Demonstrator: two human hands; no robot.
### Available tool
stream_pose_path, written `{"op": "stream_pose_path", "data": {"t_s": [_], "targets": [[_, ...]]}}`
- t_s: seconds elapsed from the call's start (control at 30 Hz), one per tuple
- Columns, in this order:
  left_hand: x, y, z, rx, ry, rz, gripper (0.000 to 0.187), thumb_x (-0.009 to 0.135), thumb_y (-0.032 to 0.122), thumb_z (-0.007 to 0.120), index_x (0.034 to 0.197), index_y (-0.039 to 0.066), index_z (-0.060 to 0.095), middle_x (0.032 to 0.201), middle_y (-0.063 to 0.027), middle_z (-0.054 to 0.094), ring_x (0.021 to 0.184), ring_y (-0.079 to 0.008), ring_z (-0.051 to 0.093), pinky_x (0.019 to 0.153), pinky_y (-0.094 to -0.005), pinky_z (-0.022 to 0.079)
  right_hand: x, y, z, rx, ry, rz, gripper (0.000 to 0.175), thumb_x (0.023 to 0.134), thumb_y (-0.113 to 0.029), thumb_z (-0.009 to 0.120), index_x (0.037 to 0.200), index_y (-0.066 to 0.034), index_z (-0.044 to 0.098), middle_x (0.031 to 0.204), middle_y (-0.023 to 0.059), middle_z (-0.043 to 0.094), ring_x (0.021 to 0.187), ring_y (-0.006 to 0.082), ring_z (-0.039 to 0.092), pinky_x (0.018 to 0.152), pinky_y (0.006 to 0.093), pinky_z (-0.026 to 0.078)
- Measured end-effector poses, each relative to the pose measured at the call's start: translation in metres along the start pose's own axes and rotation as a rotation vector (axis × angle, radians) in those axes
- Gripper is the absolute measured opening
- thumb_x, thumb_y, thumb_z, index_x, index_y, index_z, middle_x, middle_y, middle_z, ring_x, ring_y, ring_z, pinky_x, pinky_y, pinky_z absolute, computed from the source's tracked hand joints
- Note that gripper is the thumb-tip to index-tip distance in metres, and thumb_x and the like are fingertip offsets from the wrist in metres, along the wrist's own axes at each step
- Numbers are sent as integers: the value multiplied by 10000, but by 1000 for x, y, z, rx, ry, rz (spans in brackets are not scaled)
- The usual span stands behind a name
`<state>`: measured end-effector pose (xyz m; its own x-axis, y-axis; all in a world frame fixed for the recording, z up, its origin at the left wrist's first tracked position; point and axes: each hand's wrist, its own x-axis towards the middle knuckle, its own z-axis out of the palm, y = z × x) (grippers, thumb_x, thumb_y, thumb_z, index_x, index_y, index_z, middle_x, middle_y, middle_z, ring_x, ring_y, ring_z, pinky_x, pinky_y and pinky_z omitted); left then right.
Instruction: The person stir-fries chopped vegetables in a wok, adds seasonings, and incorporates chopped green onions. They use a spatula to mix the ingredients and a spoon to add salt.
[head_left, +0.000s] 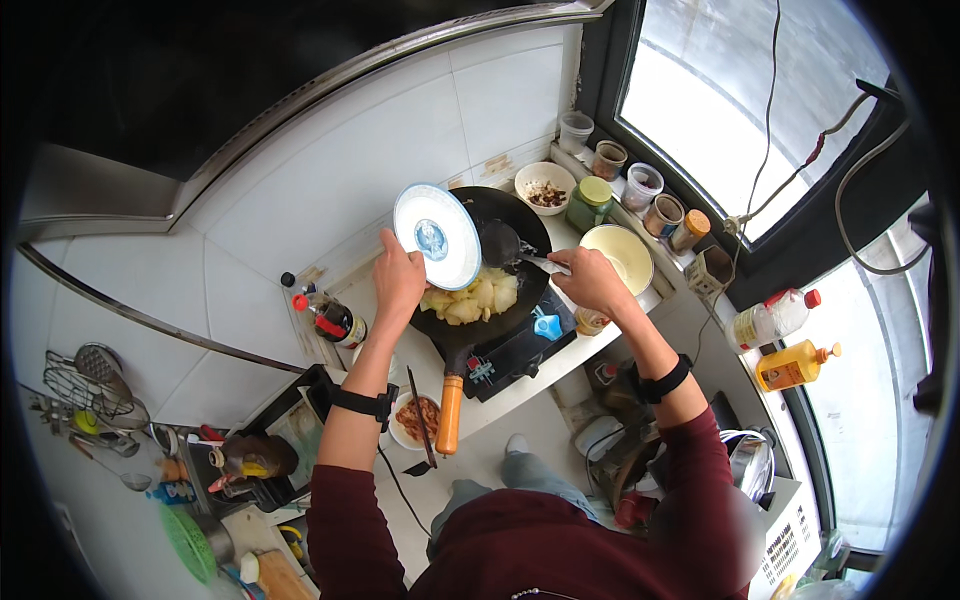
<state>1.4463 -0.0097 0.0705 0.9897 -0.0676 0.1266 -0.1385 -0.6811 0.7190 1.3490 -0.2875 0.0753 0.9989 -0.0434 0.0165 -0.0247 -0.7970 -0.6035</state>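
Observation:
My left hand grips the rim of a white bowl with blue decoration, tipped on its side over the left part of a black wok. Pale yellow-green vegetable pieces lie in the wok just below the bowl. In my right hand is the handle of a metal ladle, whose dark head rests inside the wok. The wok sits on a black gas stove, its wooden handle pointing towards me. Part of the wok is hidden behind the tilted bowl.
A bowl of sliced meat with chopsticks across it stands left of the wok handle. Right of the wok are a cream bowl, a green jar and a bowl of dried spices. Sauce bottles stand at left.

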Motion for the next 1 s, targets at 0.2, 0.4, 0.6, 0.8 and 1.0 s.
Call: {"op": "stream_pose_path", "data": {"t_s": [0.2,0.4,0.6,0.8,1.0], "targets": [[3,12,-3,-35,-6,-51,281,892,25,480,1101,-82,326,853,-296,652,722,-375,708,620,-405,624,5,4,-5,56,3,-22,365,795,-160,647,1138,-49,703,1002,229,696,943,389,668,887,421,524],[-14,1,-18,-801,5,-331,321,920,19,399,1212,-91,325,1121,-302,573,891,-391,697,730,-407,650,3,6,-22,-11,-11,-17,346,806,-189,685,1123,-55,713,1005,210,702,935,385,671,871,430,529],[-72,-29,-62,-1013,-5,-392,430,914,51,457,1314,-37,326,1212,-247,553,977,-372,675,836,-419,624,2,-14,-49,-239,-5,-73,270,798,-201,686,1039,-96,751,931,180,715,877,358,678,834,434,536],[-156,-51,-119,-1056,85,-453,492,929,114,482,1391,29,335,1271,-196,533,1075,-333,638,883,-444,594,13,-46,-62,-374,-50,-190,235,741,-138,656,944,-91,761,859,173,703,876,357,669,816,422,528],[-261,-80,-185,-1025,235,-521,531,921,171,529,1413,79,351,1278,-140,532,1087,-259,627,807,-427,612,18,-86,-63,-474,-189,-258,169,690,-107,606,761,10,706,619,183,626,610,323,658,618,394,528]]}}
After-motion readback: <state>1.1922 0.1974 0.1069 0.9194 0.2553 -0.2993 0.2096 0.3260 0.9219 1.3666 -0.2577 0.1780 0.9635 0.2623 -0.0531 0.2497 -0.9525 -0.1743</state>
